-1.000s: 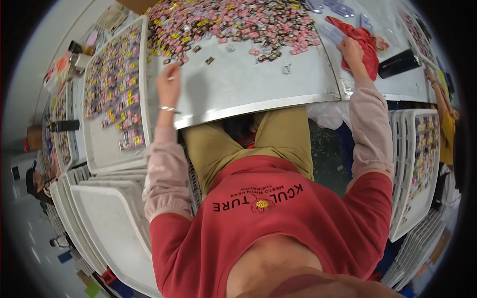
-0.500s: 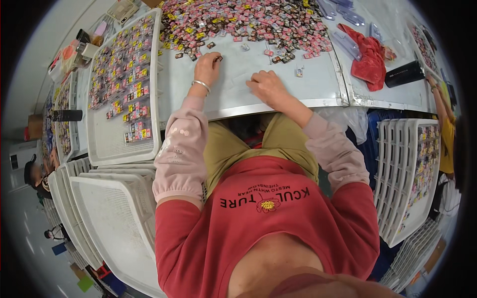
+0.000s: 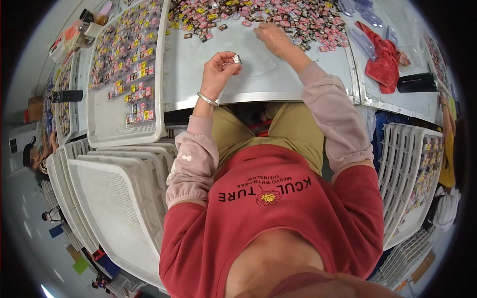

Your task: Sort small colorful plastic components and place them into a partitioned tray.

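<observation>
My left hand (image 3: 220, 73) is raised over the near part of the table, a silver bangle on its wrist. Its thumb and fingers pinch a small white-and-dark block (image 3: 236, 58). Farther off, my right hand (image 3: 275, 38) reaches to the near edge of a heap of small printed tiles (image 3: 308, 24), coloured pink, black and yellow. Its fingertips are pressed together, and what they hold, if anything, is too small to make out. A few loose tiles (image 3: 222, 27) lie left of it on the white table (image 3: 194, 64).
Left of my hands lies a white tray (image 3: 114, 133) with rows of filled clear packs. Stacked white trays (image 3: 107, 203) stand below it, more trays (image 3: 392, 174) at the right. A red cloth (image 3: 383, 64) and a black cylinder (image 3: 417, 83) rest on the table's right side.
My left hand has come back toward me and turned, showing the small block in its pinch. My right hand has moved away from me, up to the heap. The view has shifted slightly.
</observation>
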Demonstrator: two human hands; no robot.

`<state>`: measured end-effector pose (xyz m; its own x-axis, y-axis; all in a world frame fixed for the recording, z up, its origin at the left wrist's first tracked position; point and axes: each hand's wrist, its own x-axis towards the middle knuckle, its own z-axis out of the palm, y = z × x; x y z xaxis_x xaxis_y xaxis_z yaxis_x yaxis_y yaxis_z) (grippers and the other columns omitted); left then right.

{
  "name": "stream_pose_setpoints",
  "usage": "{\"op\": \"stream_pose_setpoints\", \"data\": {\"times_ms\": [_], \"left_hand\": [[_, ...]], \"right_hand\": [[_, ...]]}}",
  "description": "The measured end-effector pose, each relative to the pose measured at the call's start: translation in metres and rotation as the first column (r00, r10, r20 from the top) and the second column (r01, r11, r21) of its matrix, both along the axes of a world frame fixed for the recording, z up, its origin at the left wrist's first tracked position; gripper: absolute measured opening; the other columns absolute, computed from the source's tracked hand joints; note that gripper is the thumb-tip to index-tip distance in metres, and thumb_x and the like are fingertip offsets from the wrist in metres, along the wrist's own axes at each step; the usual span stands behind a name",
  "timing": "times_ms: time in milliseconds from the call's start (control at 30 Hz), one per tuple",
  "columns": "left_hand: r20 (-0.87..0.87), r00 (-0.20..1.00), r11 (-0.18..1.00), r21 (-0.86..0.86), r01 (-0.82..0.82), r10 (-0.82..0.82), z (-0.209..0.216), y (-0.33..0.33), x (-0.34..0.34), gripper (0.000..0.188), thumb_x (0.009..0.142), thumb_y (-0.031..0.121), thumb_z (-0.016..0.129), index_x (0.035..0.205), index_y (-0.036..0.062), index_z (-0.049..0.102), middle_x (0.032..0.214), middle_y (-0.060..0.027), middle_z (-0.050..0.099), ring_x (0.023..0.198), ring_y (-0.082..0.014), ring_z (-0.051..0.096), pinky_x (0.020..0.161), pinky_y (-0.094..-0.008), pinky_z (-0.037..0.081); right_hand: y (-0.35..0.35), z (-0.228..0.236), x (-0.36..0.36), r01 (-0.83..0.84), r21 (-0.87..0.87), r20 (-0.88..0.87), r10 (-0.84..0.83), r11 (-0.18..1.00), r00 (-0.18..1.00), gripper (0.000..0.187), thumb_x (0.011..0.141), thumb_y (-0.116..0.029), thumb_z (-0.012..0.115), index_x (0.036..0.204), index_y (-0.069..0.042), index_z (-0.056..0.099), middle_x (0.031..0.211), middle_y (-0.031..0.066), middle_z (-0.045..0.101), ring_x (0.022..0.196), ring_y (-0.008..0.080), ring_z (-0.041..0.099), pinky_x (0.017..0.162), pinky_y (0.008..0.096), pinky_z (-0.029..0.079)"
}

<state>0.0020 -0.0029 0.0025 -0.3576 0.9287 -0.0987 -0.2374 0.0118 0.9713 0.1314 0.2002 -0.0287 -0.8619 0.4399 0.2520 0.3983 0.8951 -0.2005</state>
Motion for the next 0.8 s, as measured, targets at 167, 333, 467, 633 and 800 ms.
{"op": "stream_pose_setpoints", "data": {"times_ms": [167, 333, 467, 633, 800], "left_hand": [[-0.658, 0.747, 0.995, 0.056, -0.078, 0.096, -0.03, -0.013, 0.018, 0.023, 0.076, 0.002, 0.069, 0.097, -0.0001, 0.062, 0.09, -0.0064, 0.061, 0.079, -0.0186, 0.059, 0.072, -0.0285, 0.049], [-0.821, 0.512, 0.965, 0.18, -0.19, 0.254, -0.039, -0.021, 0.028, 0.024, 0.067, 0.004, 0.073, 0.089, 0.0015, 0.063, 0.091, -0.0118, 0.057, 0.088, -0.0299, 0.055, 0.076, -0.0372, 0.047], [-0.839, 0.492, 0.972, 0.217, -0.092, 0.233, -0.036, -0.03, 0.023, 0.025, 0.067, 0.005, 0.075, 0.089, 0.0012, 0.064, 0.092, -0.0119, 0.058, 0.088, -0.0298, 0.056, 0.076, -0.0372, 0.047], [-0.828, 0.54, 0.987, 0.156, -0.038, 0.151, -0.033, -0.038, 0.016, 0.03, 0.066, 0.009, 0.078, 0.091, -0.0006, 0.065, 0.099, -0.0127, 0.059, 0.09, -0.03, 0.058, 0.076, -0.0359, 0.049], [-0.852, 0.502, 0.985, 0.171, -0.002, 0.15, -0.033, -0.043, 0.015, 0.031, 0.067, 0.007, 0.078, 0.093, -0.0012, 0.065, 0.104, -0.0133, 0.061, 0.093, -0.0303, 0.059, 0.078, -0.036, 0.051]], "right_hand": [[-0.027, 0.013, 0.026, -0.124, -0.383, -0.335, -0.013, 0.915, 0.942, 0.031, 0.078, -0.004, 0.06, 0.109, -0.002, 0.061, 0.106, 0.0133, 0.06, 0.09, 0.0293, 0.061, 0.08, 0.0344, 0.05], [-0.081, 0.015, 0.038, -0.331, -0.434, -0.325, 0.197, 0.838, 0.925, 0.029, 0.075, 0.001, 0.063, 0.105, 0.001, 0.061, 0.101, 0.0127, 0.059, 0.087, 0.0296, 0.061, 0.076, 0.0349, 0.05], [-0.095, 0.012, 0.032, -0.335, -0.414, -0.343, 0.196, 0.846, 0.919, 0.027, 0.072, 0.001, 0.065, 0.099, -0.002, 0.063, 0.095, 0.0125, 0.06, 0.085, 0.0324, 0.06, 0.073, 0.0401, 0.049], [-0.101, 0.008, 0.025, -0.359, -0.384, -0.285, 0.26, 0.851, 0.922, 0.023, 0.074, -0.001, 0.065, 0.097, -0.001, 0.063, 0.096, 0.0111, 0.061, 0.085, 0.0322, 0.06, 0.074, 0.0392, 0.049], [-0.104, 0.004, 0.019, -0.436, -0.362, -0.34, 0.319, 0.824, 0.885, 0.018, 0.074, 0.0, 0.063, 0.092, 0.0, 0.064, 0.098, 0.0105, 0.061, 0.084, 0.0321, 0.06, 0.072, 0.0381, 0.049]]}}
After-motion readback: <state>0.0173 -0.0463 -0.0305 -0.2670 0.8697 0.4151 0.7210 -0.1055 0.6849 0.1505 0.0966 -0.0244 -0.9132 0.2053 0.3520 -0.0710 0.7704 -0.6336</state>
